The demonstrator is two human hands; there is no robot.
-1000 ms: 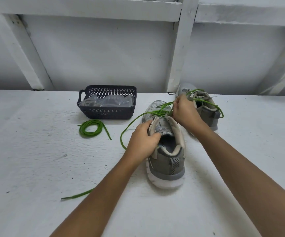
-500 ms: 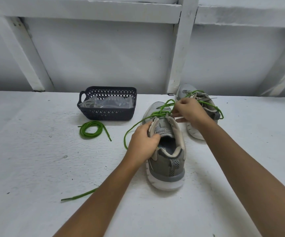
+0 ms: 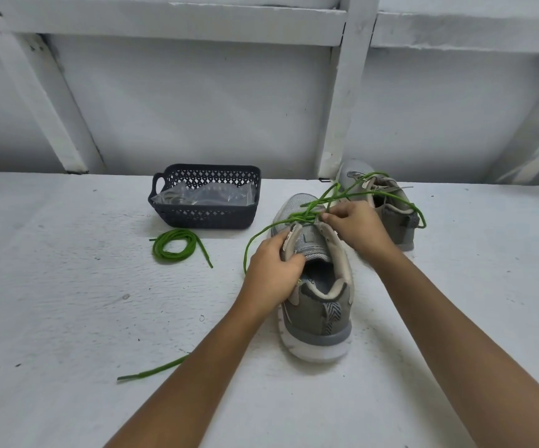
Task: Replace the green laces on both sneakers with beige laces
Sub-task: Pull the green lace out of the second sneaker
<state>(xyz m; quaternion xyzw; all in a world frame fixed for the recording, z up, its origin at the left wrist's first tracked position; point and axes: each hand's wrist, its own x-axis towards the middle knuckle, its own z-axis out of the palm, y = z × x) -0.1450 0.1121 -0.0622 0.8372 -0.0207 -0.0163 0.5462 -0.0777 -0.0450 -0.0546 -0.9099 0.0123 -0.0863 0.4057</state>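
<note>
Right hand (image 3: 357,229) pinches the green lace (image 3: 307,215) at the front eyelets of the near grey sneaker (image 3: 318,305), while the left hand (image 3: 273,274) grips that sneaker's left eyelet flap. Lace is thin, bright green and mostly pulled loose, with one end trailing left of the sneaker and loops draped on the second sneaker (image 3: 397,227) just behind it. Coiled green lace (image 3: 157,248) and dark basket (image 3: 203,218) sit further left.

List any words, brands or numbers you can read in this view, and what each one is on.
No text can be read.
Tongue patch on the near sneaker: small square mark, too blurred to read.
Insole of that sneaker: faint marks, too small to read.
Far sneaker, green lace, basket, plastic bag: no text shows.
</note>
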